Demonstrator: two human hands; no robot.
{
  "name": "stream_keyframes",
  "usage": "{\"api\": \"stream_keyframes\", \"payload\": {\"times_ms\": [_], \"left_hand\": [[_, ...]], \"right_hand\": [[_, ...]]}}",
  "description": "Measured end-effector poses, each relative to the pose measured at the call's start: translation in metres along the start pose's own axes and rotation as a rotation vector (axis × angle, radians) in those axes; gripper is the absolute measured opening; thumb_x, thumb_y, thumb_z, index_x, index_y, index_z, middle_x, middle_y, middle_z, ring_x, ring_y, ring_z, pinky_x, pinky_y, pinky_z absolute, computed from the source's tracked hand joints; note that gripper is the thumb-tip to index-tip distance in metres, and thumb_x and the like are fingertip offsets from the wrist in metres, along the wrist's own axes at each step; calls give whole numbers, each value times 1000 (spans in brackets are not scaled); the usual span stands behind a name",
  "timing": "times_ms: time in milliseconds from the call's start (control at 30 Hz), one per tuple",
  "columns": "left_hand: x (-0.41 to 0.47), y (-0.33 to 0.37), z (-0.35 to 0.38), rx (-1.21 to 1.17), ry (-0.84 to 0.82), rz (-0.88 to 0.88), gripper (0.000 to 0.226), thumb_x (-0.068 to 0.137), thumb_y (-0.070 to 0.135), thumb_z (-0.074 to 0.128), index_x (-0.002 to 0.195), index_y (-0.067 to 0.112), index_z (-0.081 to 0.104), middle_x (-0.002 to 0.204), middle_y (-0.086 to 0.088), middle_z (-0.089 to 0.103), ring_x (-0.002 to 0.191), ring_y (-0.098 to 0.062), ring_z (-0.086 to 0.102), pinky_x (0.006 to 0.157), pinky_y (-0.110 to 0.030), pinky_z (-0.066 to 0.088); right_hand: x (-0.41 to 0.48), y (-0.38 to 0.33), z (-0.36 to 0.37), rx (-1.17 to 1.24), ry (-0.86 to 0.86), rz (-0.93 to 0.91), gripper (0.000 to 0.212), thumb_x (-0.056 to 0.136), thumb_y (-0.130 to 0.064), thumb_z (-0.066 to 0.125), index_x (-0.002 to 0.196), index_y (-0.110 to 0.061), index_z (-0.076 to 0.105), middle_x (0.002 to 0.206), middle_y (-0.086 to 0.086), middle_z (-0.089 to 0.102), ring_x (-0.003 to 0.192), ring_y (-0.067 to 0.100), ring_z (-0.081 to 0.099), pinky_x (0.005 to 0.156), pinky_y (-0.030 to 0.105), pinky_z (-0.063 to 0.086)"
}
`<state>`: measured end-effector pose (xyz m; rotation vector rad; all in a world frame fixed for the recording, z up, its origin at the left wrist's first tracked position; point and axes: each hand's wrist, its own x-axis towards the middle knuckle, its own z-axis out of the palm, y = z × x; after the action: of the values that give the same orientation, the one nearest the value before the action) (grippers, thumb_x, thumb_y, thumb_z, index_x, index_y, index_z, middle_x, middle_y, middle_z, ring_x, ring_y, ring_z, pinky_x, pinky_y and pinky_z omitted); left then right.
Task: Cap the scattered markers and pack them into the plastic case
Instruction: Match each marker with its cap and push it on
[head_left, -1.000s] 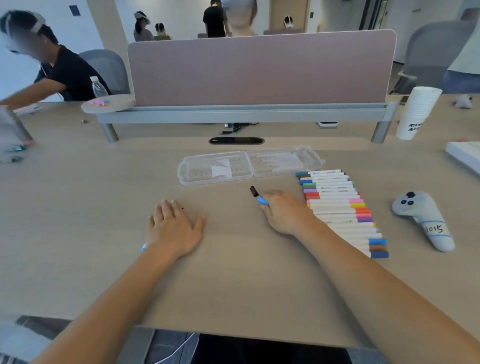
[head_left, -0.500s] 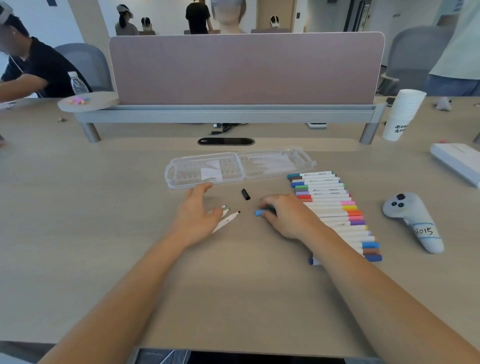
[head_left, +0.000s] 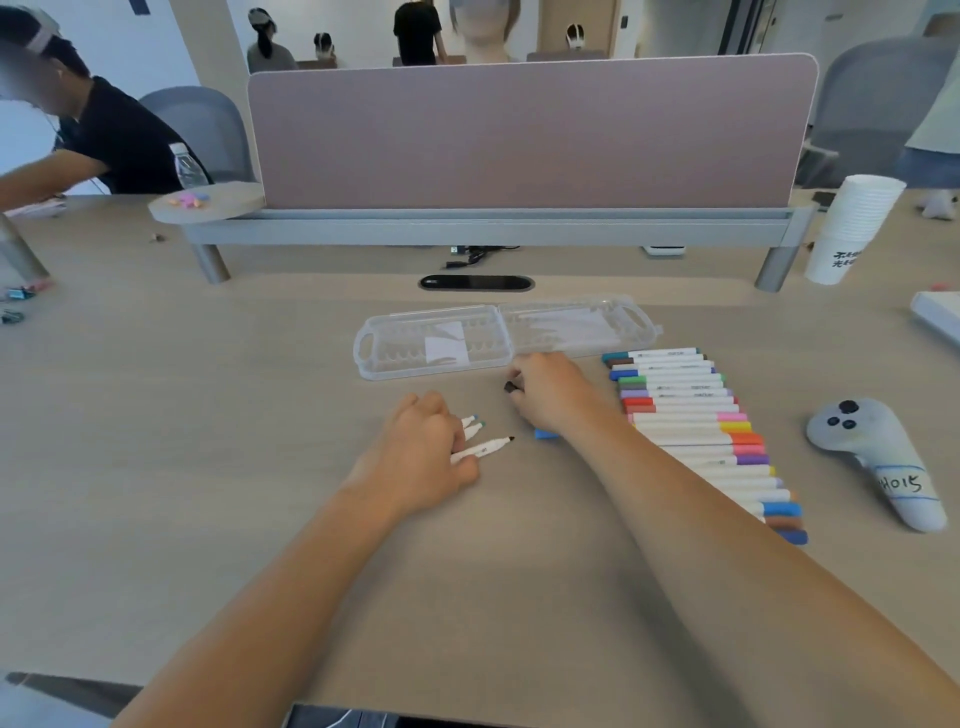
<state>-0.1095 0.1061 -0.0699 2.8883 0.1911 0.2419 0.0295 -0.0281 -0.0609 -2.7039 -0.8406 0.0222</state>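
Controller (head_left: 872, 457) right of the capped marker row (head_left: 691, 431). Right hand (head_left: 550, 400) pinches a black cap (head_left: 510, 386); left hand (head_left: 421, 457) curls round three uncapped markers (head_left: 488, 447).

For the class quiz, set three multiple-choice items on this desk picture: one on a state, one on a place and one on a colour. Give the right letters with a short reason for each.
1. The plastic case is: A open and flat; B shut; C standing on edge.
2. The uncapped markers lie: A in the case; B under the left hand's fingers; C in a drawer.
3. The cap pinched by the right hand is: A yellow; B pink; C black.
Key: 1 A, both halves lie spread on the table; 2 B, three tips poke out past the fingers; 3 C, it shows dark at the fingertips.
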Motion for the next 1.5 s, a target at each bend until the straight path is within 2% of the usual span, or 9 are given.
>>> {"api": "stream_keyframes", "payload": {"times_ms": [167, 267, 400, 533, 600, 967, 1167, 1367, 1500], "left_hand": [[13, 10, -15, -171, 14, 25, 12, 79, 30, 68, 83, 21, 62, 98, 7, 47, 89, -18, 53, 79, -37, 49], [15, 9, -4, -202, 19, 79, 13, 86, 29, 66, 92, 18, 62, 101, 7, 47, 90, -19, 53, 74, -34, 46], [11, 10, 11, -294, 72, 168, 5, 96, 23, 54, 100, 21, 54, 96, 4, 57, 85, -21, 55, 74, -36, 47], [-1, 18, 17, -362, 121, 208, 33, 102, 24, 42, 132, 17, 51, 115, 3, 58, 99, -20, 56, 84, -33, 43], [-3, 20, 19, -342, 111, 262, 39, 100, 31, 36, 132, 18, 54, 110, 2, 58, 98, -20, 57, 83, -33, 44], [-4, 23, 16, -369, 150, 259, 35, 102, 30, 34, 121, 19, 61, 89, 9, 53, 82, -15, 53, 74, -32, 45], [-2, 27, 13, -424, 255, 206, 38, 98, 32, 35, 93, 9, 64, 74, 1, 59, 69, -19, 51, 66, -34, 42], [1, 9, -24, -415, 84, -11, 23, 94, 44, 56, 85, 23, 53, 63, 9, 53, 58, -6, 49, 54, -28, 35], [0, -10, -42, -184, -23, -219, 35, 80, 53, 70, 80, 21, 54, 74, 5, 58, 66, -11, 55, 54, -28, 36]], "right_hand": [[-2, 6, -15, 94, 25, 28, 34, 86, -19, 63, 119, -22, 65, 110, 6, 65, 97, 25, 60, 77, 30, 47], [-19, 22, -36, 481, 192, 110, 26, 86, -15, 60, 104, -31, 70, 82, 1, 66, 77, 21, 61, 66, 26, 46], [-62, 21, -46, 999, 279, 149, 21, 88, -2, 61, 93, -22, 68, 80, 9, 68, 66, 13, 68, 73, 31, 59], [-86, 22, -31, 1326, 347, 191, 22, 90, 6, 60, 99, -13, 66, 88, 11, 66, 79, 16, 71, 77, 26, 58], [-88, 24, -26, 1423, 359, 210, 21, 89, 5, 62, 100, -13, 67, 83, 6, 69, 82, 20, 70, 83, 31, 58], [-92, 9, -19, 1240, 339, 121, 22, 85, 3, 70, 92, -18, 70, 81, -2, 73, 82, 16, 72, 76, 20, 55], [-93, -4, -7, 1231, 354, 43, 23, 94, -4, 61, 97, -24, 71, 89, -1, 75, 86, 15, 74, 78, 21, 56], [-86, 7, -11, 869, 281, -67, 28, 98, -19, 58, 122, -32, 63, 106, -17, 69, 99, -7, 63, 83, 7, 44], [-85, 29, -8, 392, 239, -57, 31, 96, -18, 59, 127, -22, 63, 116, -9, 66, 110, 8, 57, 94, 17, 41]]}}
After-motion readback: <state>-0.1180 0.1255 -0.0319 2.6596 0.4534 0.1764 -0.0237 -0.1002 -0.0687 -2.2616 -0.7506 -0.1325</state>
